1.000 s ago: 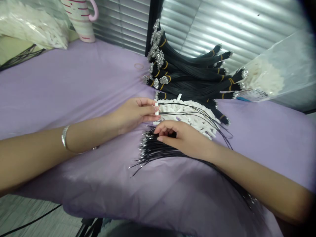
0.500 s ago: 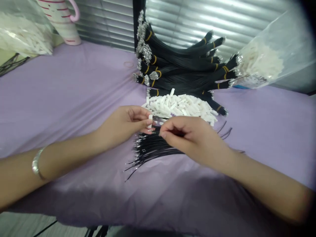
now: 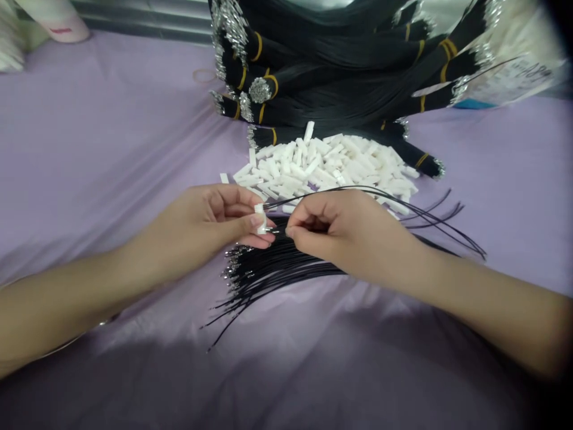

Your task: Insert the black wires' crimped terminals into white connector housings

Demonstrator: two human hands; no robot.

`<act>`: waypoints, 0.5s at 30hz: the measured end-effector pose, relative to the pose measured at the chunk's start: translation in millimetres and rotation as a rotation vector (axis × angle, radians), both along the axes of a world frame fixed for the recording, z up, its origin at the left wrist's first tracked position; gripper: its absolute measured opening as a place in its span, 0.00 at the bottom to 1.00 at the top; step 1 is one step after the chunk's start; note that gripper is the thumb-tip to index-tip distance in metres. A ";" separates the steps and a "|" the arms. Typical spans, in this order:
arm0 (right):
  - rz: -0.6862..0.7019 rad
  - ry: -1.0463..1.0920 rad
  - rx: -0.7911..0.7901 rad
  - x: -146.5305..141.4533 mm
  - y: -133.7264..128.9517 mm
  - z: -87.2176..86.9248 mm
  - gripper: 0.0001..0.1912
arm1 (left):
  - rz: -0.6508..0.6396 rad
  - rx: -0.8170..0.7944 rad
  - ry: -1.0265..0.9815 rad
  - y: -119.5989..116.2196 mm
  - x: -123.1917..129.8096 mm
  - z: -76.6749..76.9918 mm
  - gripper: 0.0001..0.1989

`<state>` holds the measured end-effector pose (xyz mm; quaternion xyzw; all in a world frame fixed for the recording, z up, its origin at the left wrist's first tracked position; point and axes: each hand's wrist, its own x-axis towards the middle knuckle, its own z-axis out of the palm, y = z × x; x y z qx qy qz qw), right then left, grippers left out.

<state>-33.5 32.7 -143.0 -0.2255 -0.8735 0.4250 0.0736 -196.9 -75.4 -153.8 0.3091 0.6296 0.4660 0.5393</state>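
Observation:
Between the thumb and fingers of my left hand (image 3: 228, 218) is a small white connector (image 3: 260, 218). Thin black wires (image 3: 380, 192) run from its upper end to the right, passing over my right hand (image 3: 335, 224). That hand is closed in a pinch on a black wire, whose silver tip (image 3: 274, 230) lies at the connector's lower part. Whether the tip is inside the connector cannot be made out. Under both hands lies a row of loose black wires (image 3: 277, 263) with silver ends at the left. A pile of white connectors (image 3: 331, 161) is just behind.
Banded bundles of black wires (image 3: 340, 89) are stacked behind the pile. A clear bag (image 3: 514, 77) stands at the back right, a pale cup (image 3: 65, 24) at the back left. A purple cloth (image 3: 111, 143) covers the table. One connector (image 3: 224, 178) lies apart, left of the pile.
The view has moved closer and lower. My right hand has come to the connector's lower part with a wire tip, and the wires from the connector now show above my right hand.

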 end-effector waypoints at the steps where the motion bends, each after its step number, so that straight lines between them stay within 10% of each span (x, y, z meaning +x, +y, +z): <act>1: -0.005 0.003 0.009 0.5 -0.6 -0.3 0.06 | -0.007 -0.001 0.011 0.1 0.1 0.5 0.09; 15: -0.001 0.038 0.062 2.3 -1.8 -3.2 0.06 | -0.023 -0.002 0.053 1.2 2.6 2.3 0.06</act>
